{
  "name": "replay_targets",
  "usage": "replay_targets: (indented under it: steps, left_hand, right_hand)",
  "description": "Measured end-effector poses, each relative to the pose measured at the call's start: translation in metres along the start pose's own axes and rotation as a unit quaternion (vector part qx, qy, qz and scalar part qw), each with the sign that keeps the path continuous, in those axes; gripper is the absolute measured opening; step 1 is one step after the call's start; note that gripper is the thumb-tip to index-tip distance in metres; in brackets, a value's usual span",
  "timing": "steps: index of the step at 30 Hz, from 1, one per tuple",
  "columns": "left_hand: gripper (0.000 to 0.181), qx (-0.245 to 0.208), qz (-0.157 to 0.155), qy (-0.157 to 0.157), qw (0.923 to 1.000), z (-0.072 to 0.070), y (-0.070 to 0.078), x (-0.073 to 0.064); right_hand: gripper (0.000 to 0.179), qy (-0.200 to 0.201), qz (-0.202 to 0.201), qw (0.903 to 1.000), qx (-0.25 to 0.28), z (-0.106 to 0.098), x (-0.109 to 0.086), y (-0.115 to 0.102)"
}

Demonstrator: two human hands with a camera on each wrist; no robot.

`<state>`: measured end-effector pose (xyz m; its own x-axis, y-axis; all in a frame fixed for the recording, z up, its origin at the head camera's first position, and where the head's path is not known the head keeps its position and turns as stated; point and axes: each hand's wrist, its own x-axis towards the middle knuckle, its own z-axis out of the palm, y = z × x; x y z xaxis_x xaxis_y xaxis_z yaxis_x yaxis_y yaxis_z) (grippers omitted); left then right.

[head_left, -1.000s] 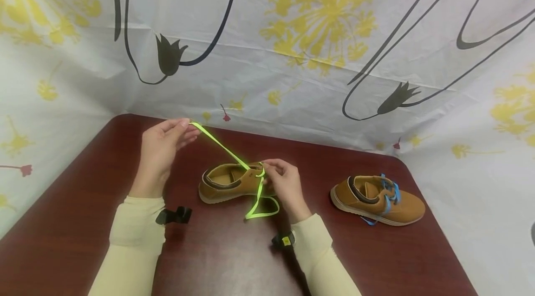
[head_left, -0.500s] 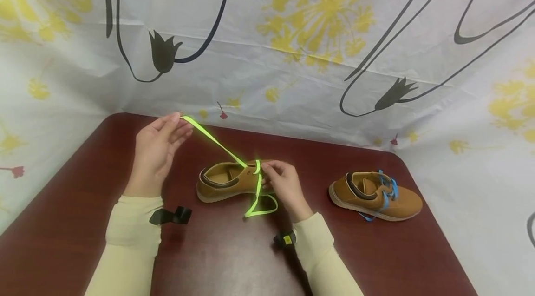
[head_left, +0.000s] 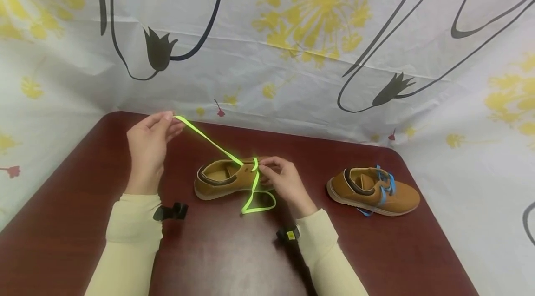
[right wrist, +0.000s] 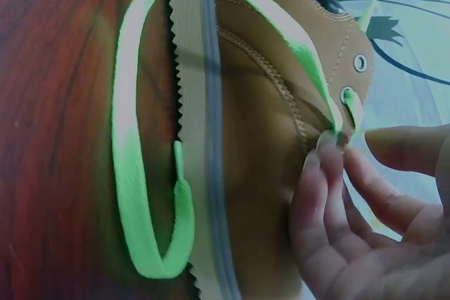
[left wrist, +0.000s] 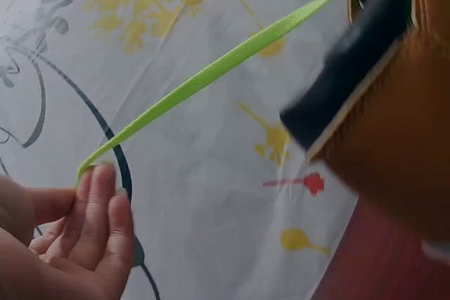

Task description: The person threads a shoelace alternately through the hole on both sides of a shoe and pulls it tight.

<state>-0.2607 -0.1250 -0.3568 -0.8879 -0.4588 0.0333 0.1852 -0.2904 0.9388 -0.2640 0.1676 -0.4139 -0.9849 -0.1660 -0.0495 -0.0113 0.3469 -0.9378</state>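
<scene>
Watching that desk [head_left: 217,249], I'd worry the green-laced shoe [head_left: 227,184] in the middle skids if someone pulls too hard; the blue-laced shoe [head_left: 399,198] sits well off to the right, not blocking anything. The left grip [head_left: 148,145] and right grip [head_left: 284,182] both pinch the green lace [left wrist: 218,68], the right one hiding some of it, and that slack loop [right wrist: 126,138] could twist near the eyelet [right wrist: 342,96].

A soft glare pales the dark tabletop [head_left: 225,259].
</scene>
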Motion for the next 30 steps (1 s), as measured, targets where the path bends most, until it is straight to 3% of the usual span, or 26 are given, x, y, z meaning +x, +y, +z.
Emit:
replay_targets:
  steps: [3,5,7,9,12,16,20,24,30]
  left_hand:
    - [0.026,0.074,0.007,-0.004,0.9972,-0.005,-0.004,0.003]
    - [0.030,0.161,0.017,-0.010,0.9867,-0.009,-0.007,0.005]
    - [0.032,0.271,0.039,-0.013,0.9616,-0.013,-0.010,0.006]
    - [0.031,0.364,0.064,-0.024,0.9290,-0.015,-0.013,0.006]
    - [0.029,0.443,0.083,-0.055,0.8908,-0.015,-0.016,0.006]
    - [0.027,0.496,0.079,-0.129,0.8551,-0.011,-0.020,0.004]
    - [0.027,0.524,0.049,-0.198,0.8266,-0.005,-0.024,0.000]
    - [0.027,0.540,0.030,-0.225,0.8108,-0.001,-0.029,-0.003]
    - [0.026,0.562,0.036,-0.230,0.7937,-0.002,-0.034,-0.003]
  right_hand:
    - [0.013,0.010,-0.018,0.9981,-0.058,-0.008,-0.004,0.001]
    - [0.011,0.015,-0.037,0.9927,-0.114,-0.014,-0.007,0.002]
    - [0.010,0.008,-0.061,0.9826,-0.175,-0.019,-0.011,0.005]
    - [0.007,-0.009,-0.086,0.9685,-0.234,-0.022,-0.015,0.008]
    - [0.003,-0.039,-0.120,0.9449,-0.302,-0.022,-0.021,0.014]
    - [0.004,-0.052,-0.145,0.9163,-0.370,-0.017,-0.025,0.020]
    - [0.007,-0.069,-0.146,0.9006,-0.404,-0.012,-0.026,0.024]
    - [0.009,-0.085,-0.141,0.8936,-0.418,-0.009,-0.026,0.025]
    - [0.012,-0.091,-0.146,0.8956,-0.410,-0.009,-0.027,0.027]
